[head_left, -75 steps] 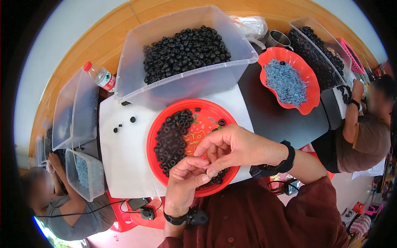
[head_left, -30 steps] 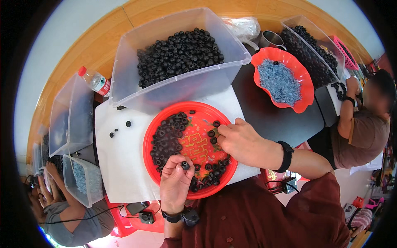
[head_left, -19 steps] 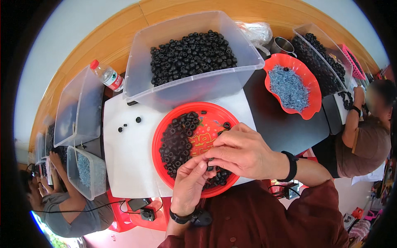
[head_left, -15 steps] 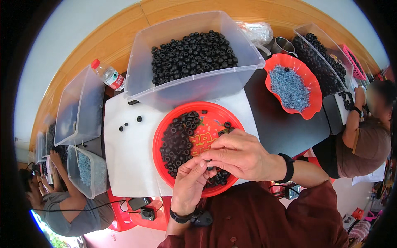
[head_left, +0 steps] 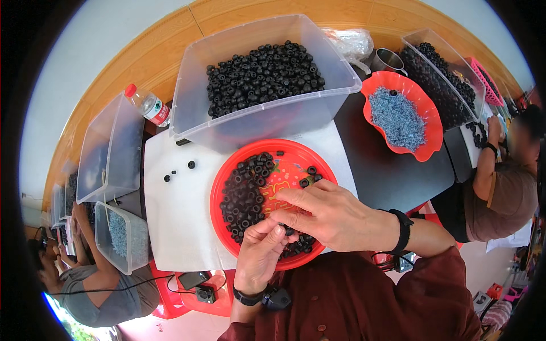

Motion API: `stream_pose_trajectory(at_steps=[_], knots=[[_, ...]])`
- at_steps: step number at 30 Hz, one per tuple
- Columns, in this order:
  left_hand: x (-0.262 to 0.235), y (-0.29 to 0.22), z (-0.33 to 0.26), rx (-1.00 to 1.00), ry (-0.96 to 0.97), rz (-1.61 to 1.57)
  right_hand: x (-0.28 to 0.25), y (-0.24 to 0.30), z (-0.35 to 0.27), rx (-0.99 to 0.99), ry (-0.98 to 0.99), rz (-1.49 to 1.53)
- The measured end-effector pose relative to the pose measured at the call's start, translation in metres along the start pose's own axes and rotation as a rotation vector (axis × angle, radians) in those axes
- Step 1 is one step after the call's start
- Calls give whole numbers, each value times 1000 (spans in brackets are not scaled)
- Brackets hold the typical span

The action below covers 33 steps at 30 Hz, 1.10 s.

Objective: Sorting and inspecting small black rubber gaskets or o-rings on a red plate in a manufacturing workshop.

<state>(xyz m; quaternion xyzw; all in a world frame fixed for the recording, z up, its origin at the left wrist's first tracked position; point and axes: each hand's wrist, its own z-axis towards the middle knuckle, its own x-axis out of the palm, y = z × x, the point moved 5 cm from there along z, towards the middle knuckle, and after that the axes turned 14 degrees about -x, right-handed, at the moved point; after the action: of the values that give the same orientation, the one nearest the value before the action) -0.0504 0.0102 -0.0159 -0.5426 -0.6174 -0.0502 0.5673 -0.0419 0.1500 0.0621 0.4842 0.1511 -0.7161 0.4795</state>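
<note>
Head view: left hand [head_left: 259, 256] and right hand [head_left: 330, 213] meeting over near edge of red tray [head_left: 224, 176], fingertips pinched together on a small black ring [head_left: 282, 228]. Left fingers curled, right fingers bunched; which hand has hold of it, cannot tell. More black rings [head_left: 244, 190] heaped on tray's left half, a few loose at far right. Tray on white sheet [head_left: 176, 221]. Big clear bin [head_left: 264, 122] of rings just beyond. Bottle [head_left: 148, 106] at far left. Red bowl [head_left: 424, 142] of blue bits to the right.
</note>
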Motion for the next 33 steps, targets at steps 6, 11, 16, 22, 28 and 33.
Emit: stream_pose_trajectory(at_steps=[6,11,16,22,28,33], knots=[[3,1,3,-28,-20,38,9,-13,-5,60,-48,386],[-8,4,8,-36,-51,33,4,1,0,-98,8,-248],[-8,4,6,-16,-106,30,4,3,2,-87,19,-236],[-6,3,4,-26,-90,44,-2,-11,-3,0,-35,16],[-5,2,3,-17,-97,52,-2,-20,-4,60,-117,209],[-6,0,3,12,-62,64,-6,-21,-5,93,-209,257]])
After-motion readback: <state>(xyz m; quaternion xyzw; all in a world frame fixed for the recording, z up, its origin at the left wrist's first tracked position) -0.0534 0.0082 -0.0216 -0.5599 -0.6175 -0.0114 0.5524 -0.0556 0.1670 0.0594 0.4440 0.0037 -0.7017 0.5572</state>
